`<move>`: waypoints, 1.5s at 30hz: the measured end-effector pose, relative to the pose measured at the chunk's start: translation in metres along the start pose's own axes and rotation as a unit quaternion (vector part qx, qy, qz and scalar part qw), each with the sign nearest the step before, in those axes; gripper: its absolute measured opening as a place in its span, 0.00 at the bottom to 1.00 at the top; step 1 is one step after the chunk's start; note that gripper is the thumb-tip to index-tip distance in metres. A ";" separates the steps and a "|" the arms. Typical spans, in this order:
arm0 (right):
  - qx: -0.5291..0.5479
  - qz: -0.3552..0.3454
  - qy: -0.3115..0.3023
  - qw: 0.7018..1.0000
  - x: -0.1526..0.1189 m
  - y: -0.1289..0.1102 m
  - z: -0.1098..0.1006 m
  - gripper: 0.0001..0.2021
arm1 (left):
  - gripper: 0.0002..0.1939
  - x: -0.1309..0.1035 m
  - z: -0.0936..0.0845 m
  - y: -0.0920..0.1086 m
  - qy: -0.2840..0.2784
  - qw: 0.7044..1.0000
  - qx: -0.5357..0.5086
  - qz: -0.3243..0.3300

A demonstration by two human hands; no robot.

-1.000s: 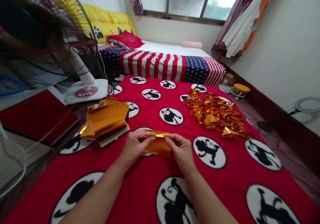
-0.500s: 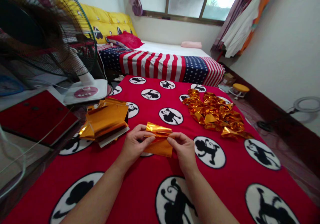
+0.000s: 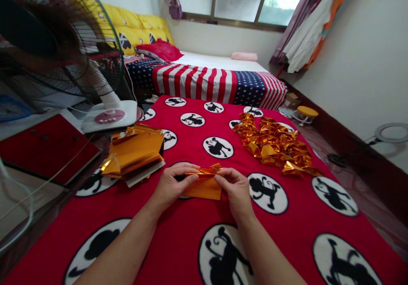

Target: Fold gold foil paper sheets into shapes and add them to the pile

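Between my two hands is a sheet of shiny gold foil paper (image 3: 204, 188), its upper part folded over and its lower part hanging flat toward me. My left hand (image 3: 174, 179) pinches the fold at its left end, thumb in front and fingers behind. At the right end my right hand (image 3: 234, 185) pinches the same fold between thumb and fingers. To the left lies a stack of flat gold foil sheets (image 3: 137, 149). A heap of folded gold foil pieces (image 3: 270, 145) lies farther off to the right.
A red cloth (image 3: 178, 238) with monkey prints covers the surface under my hands. At the left stands a fan (image 3: 110, 115) beside a dark red panel (image 3: 47, 149). Beyond is a bed (image 3: 207, 81) with a striped cover; a yellow stool (image 3: 306, 111) stands on the floor at right.
The upper flap of the foil paper, which stood up behind the fold, is now folded down. My left fingers have stretched farther along the fold; both hands stay in place.
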State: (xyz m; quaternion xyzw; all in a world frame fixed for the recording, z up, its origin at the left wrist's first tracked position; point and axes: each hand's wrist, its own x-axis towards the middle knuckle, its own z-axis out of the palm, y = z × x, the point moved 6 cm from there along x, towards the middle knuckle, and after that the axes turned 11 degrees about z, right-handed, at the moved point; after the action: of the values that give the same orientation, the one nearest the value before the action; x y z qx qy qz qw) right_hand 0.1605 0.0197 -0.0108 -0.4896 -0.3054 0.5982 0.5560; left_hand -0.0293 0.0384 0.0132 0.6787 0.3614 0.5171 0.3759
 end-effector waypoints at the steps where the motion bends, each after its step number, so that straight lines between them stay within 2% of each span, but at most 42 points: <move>1: -0.002 0.000 0.002 1.000 0.000 0.000 0.000 0.10 | 0.07 0.000 0.001 0.000 -0.002 1.000 -0.002 -0.001; 11: -0.020 -0.012 -0.015 1.000 0.000 0.000 0.001 0.10 | 0.07 -0.001 -0.004 -0.001 0.029 0.999 0.026 0.000; 18: -0.114 -0.104 0.015 0.988 -0.002 -0.011 -0.003 0.06 | 0.06 0.000 -0.004 0.004 0.030 0.999 0.028 0.008; 22: -0.070 -0.056 -0.021 0.996 -0.002 -0.009 0.001 0.07 | 0.06 0.000 -0.004 0.007 0.026 0.999 0.024 0.009; 26: -0.038 -0.033 -0.018 0.999 -0.002 -0.006 -0.001 0.08 | 0.06 0.000 -0.003 0.007 0.022 0.999 0.021 0.011; 31: -0.052 -0.037 0.015 0.998 -0.002 -0.006 -0.005 0.08 | 0.06 0.000 -0.003 0.005 0.023 1.000 0.019 0.009; 34: -0.058 -0.052 0.031 0.997 -0.003 -0.010 -0.006 0.07 | 0.06 0.000 -0.005 0.004 0.046 0.999 0.020 0.002; 37: -0.052 -0.059 0.038 0.996 -0.004 -0.012 -0.006 0.07 | 0.07 -0.001 -0.008 0.003 0.067 0.998 0.019 -0.008; 45: -0.055 -0.055 0.047 0.996 -0.003 -0.010 -0.007 0.08 | 0.06 -0.002 -0.010 0.000 0.082 0.996 0.013 -0.010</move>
State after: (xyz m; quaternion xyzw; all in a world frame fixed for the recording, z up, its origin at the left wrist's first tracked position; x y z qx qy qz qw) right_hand 0.1706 0.0179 -0.0034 -0.5291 -0.3378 0.5257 0.5741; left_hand -0.0397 0.0383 0.0145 0.6350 0.4046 0.5627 0.3413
